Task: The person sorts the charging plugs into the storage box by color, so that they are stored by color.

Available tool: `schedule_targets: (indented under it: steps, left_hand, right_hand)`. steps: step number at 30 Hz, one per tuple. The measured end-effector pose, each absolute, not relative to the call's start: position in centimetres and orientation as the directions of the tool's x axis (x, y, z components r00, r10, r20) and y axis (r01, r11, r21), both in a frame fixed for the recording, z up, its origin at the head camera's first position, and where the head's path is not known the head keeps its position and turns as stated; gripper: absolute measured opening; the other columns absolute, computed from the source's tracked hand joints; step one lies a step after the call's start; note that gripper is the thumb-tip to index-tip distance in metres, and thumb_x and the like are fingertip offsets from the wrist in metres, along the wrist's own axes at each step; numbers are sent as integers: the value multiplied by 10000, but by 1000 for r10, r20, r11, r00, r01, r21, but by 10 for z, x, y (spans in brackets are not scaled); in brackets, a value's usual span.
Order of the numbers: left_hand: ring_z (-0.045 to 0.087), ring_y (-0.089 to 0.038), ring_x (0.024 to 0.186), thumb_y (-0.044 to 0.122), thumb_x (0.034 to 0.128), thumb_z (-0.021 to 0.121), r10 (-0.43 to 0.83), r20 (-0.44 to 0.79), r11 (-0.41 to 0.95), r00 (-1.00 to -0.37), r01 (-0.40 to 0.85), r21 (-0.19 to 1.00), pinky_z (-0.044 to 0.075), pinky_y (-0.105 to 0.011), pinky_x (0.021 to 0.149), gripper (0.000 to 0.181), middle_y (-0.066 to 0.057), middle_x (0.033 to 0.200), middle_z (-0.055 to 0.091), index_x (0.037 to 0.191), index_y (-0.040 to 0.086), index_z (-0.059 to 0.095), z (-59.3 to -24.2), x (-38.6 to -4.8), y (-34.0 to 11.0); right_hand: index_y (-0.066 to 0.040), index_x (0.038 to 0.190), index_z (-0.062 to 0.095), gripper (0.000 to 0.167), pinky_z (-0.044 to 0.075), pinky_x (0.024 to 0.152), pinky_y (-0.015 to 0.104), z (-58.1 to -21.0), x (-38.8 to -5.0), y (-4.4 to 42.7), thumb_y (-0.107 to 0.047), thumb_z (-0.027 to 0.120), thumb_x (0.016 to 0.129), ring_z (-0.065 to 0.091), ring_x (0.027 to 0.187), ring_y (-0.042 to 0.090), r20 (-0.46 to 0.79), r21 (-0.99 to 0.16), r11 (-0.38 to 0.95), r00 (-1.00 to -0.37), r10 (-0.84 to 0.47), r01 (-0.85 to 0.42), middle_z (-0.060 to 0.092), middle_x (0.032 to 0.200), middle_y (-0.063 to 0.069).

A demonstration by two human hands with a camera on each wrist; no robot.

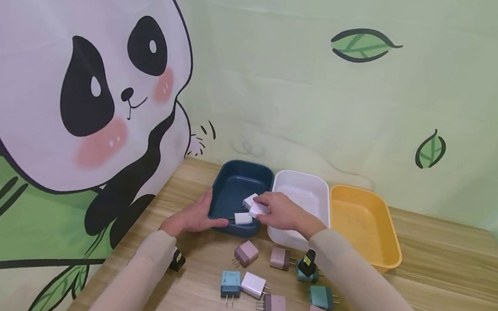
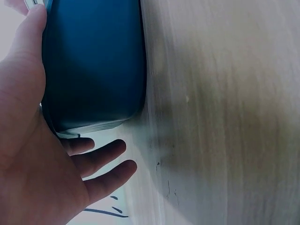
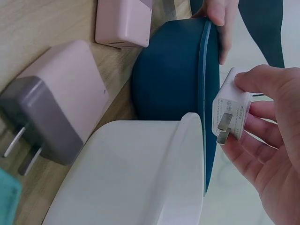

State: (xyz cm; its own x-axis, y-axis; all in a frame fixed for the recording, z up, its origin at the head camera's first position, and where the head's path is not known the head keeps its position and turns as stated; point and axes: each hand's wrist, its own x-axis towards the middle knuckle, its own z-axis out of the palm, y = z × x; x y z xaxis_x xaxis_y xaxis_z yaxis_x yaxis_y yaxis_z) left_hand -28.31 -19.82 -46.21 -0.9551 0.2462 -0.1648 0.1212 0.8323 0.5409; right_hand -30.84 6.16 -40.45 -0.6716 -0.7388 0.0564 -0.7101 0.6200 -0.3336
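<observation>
blue tray (image 1: 229, 193): two white plugs (image 1: 243, 219) inside. right hand (image 1: 283, 211) pinches third plug (image 1: 258, 210) over them; left hand (image 1: 198, 214) touches tray, fingers loosely extended. white tray (image 1: 302, 186), yellow tray (image 1: 363, 226) alongside.

Your left forearm (image 1: 131, 279) and right forearm (image 1: 367, 284) reach forward in pale sleeves (image 1: 151, 254). Your left hand (image 1: 196, 214) has its thumb stretched out and fingers slightly separated; your right hand (image 1: 283, 212) points leftward, its thumb and fingers making a pinch.

Navy tray (image 1: 238, 229), white tray (image 1: 287, 238) and yellow tray (image 1: 359, 226) are colouring the brown-grained bench (image 1: 442, 294) along its far edge.
Toward its near edge, pink-and-mauve chargers (image 1: 276, 308), a blue charger (image 1: 230, 283) and a white charger (image 1: 253, 285) are showing.
</observation>
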Motion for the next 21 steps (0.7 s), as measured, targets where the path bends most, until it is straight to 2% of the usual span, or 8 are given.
schedule_targets:
  steps: [8, 15, 21]
  left_hand:
    - [150, -361, 1397, 579, 831, 614, 249, -160, 828, -955, 124, 547, 194, -500, 1102, 1116, -233, 1548, 15, 1486, -16, -67, -461, -283, -199]
    - [180, -356, 1386, 545, 827, 642, 273, -129, 811, -953, 156, 564, 215, -501, 1096, 1113, -233, 1545, 39, 1489, -2, -66, -460, -282, -200]
    - [191, -351, 1380, 531, 820, 658, 291, -126, 796, -949, 167, 582, 218, -505, 1094, 1115, -222, 1546, 54, 1495, 22, -69, -458, -282, -200]
  right_hand:
    - [30, 1202, 609, 415, 496, 816, 340, -410, -318, 56, -191, 676, 857, 591, 890, 210, 99, -293, 600, -648, -755, -744, 647, 1113, 147]
    - [25, 1237, 590, 439, 491, 871, 348, -410, -323, 51, -205, 671, 872, 592, 954, 222, 64, -352, 640, -699, -712, -683, 633, 1162, 146]
    - [28, 1229, 594, 428, 488, 875, 363, -411, -329, 48, -200, 670, 875, 592, 953, 231, 86, -362, 633, -700, -709, -685, 637, 1151, 147]
